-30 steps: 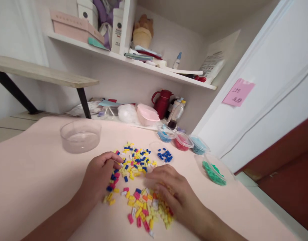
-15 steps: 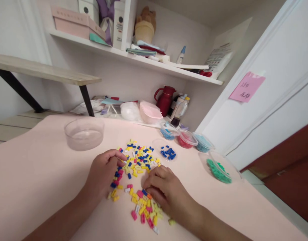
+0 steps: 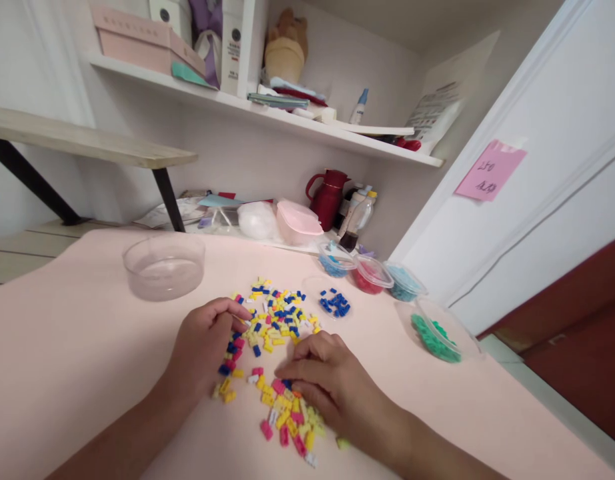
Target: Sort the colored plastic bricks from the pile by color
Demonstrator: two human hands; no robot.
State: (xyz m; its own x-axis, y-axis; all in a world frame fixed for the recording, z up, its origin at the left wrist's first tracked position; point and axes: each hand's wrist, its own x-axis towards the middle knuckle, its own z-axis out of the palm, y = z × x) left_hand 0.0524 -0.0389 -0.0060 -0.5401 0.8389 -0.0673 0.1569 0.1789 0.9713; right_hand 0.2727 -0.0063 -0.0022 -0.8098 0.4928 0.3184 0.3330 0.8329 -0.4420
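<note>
Small toy building bricks (image 3: 282, 313) in yellow, dark blue, pink and white lie loose on the pink tabletop. My left hand (image 3: 205, 343) rests at the left edge of this pile, its loosely bent fingers apart over the bricks. A nearer cluster of mostly yellow and pink bricks (image 3: 287, 413) lies beside my right hand (image 3: 332, 380). That hand's fingers reach down to a dark blue brick (image 3: 287, 384), with the thumb apart from the index finger. Its fingertips are partly hidden. Several dark blue bricks (image 3: 334, 303) sit in a shallow clear dish just beyond.
An upright clear round container (image 3: 163, 270) stands at the left. Along the right are clear tubs of blue bricks (image 3: 336, 260), red bricks (image 3: 370, 277), light blue bricks (image 3: 403, 283) and green bricks (image 3: 435, 339). Behind the table stand a red jug (image 3: 328, 197) and a pink box (image 3: 298, 223).
My right hand has shifted slightly left, and its index finger has stretched out over the dark blue brick. My left hand keeps its place by the pile. The view has moved slightly.
</note>
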